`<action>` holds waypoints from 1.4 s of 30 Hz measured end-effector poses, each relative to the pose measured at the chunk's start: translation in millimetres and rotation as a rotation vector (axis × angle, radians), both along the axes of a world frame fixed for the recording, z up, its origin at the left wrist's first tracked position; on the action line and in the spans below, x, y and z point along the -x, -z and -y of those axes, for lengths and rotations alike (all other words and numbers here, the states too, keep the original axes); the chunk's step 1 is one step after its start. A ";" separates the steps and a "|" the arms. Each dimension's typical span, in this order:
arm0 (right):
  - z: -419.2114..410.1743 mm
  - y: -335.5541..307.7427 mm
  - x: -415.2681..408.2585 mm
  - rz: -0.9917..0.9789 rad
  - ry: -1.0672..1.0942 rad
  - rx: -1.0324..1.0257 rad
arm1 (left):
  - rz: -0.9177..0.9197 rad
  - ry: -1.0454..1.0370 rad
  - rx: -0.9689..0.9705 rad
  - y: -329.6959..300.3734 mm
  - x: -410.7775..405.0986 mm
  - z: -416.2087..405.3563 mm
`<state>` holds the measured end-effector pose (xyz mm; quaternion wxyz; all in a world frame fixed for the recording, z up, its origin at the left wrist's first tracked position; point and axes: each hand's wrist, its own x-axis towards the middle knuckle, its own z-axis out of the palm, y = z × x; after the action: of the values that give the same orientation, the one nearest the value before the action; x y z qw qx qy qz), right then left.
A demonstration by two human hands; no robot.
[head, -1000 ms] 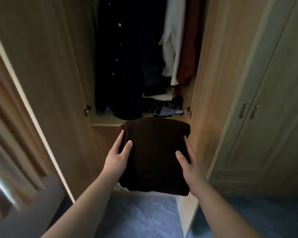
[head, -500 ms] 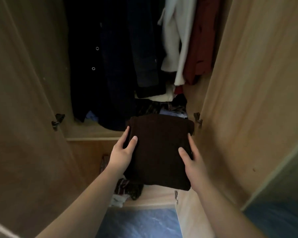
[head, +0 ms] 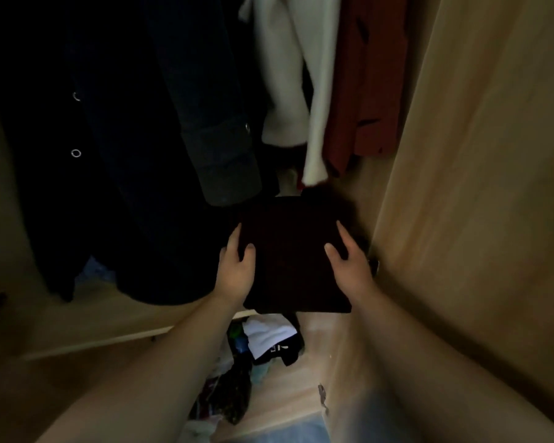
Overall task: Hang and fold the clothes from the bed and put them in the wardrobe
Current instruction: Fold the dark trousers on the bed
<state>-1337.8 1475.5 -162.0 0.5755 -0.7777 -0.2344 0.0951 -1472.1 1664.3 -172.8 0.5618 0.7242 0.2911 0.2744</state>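
Head view: both hands, left hand (head: pixel 235 270) and right hand (head: pixel 349 266), grip the folded dark-brown knit garment (head: pixel 293 254) by its sides, its long axis pointing under the white hanging coat (head: pixel 298 75).

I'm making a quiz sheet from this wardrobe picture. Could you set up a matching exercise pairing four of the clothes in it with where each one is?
Things:
1. folded dark brown garment
2. rust-red garment
3. white garment
4. white and black clothes

Places:
A. hanging at the far right of the wardrobe
B. lying in the lower compartment, below the shelf
C. held between the left hand and right hand
D. hanging just left of the rust-red one

Pairs: 1-C, 2-A, 3-D, 4-B
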 end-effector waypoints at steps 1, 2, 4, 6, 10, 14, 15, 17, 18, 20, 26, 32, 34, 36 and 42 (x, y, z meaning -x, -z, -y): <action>-8.5 1.3 -13.1 0.032 0.000 0.006 | 0.014 -0.012 -0.024 1.4 -12.2 -5.3; -16.6 3.6 -25.8 0.055 0.002 0.010 | 0.028 -0.030 -0.050 3.7 -23.8 -10.4; -32.5 13.4 -48.3 0.097 0.009 0.036 | -0.007 -0.079 -0.105 16.6 -44.0 -23.0; -47.4 30.2 -69.0 0.124 0.006 0.139 | -0.171 -0.091 -0.122 33.0 -60.4 -32.6; -65.1 64.7 -94.6 0.062 -0.015 0.393 | -0.597 -0.129 -0.148 53.9 -79.6 -31.9; -75.5 62.7 -102.4 0.258 0.073 0.567 | -0.444 -0.043 -1.024 31.0 -97.2 -25.5; -77.0 59.5 -101.1 0.386 0.106 0.550 | -0.451 0.051 -1.083 28.5 -104.4 -27.3; -81.8 52.3 -94.3 0.656 0.082 0.453 | -0.630 0.147 -0.959 34.4 -114.1 -31.0; -85.2 49.6 -89.1 0.760 0.069 0.411 | -0.717 0.165 -0.882 39.6 -116.7 -33.2; -92.2 52.1 -75.3 0.876 0.082 0.424 | -0.797 0.179 -0.801 42.9 -122.9 -37.4; -93.4 89.3 -79.8 0.740 -0.023 0.703 | -0.958 0.180 -0.794 37.5 -152.7 -23.8; -104.3 89.8 -107.8 0.653 -0.053 0.774 | -0.695 0.169 -0.706 59.0 -158.0 -45.6; -110.6 89.7 -112.0 0.648 -0.052 0.791 | -0.654 0.142 -0.711 64.4 -160.9 -51.1; -114.8 87.6 -117.2 0.626 -0.066 0.799 | -0.661 0.150 -0.703 62.7 -165.8 -52.3; -102.5 79.4 -110.0 0.606 -0.128 0.815 | -0.682 0.224 -0.884 49.3 -142.7 -40.1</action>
<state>-1227.9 1578.0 -241.4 0.1249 -0.9157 -0.3817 -0.0161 -1329.5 1704.4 -222.1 0.1053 0.9644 0.2350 0.0597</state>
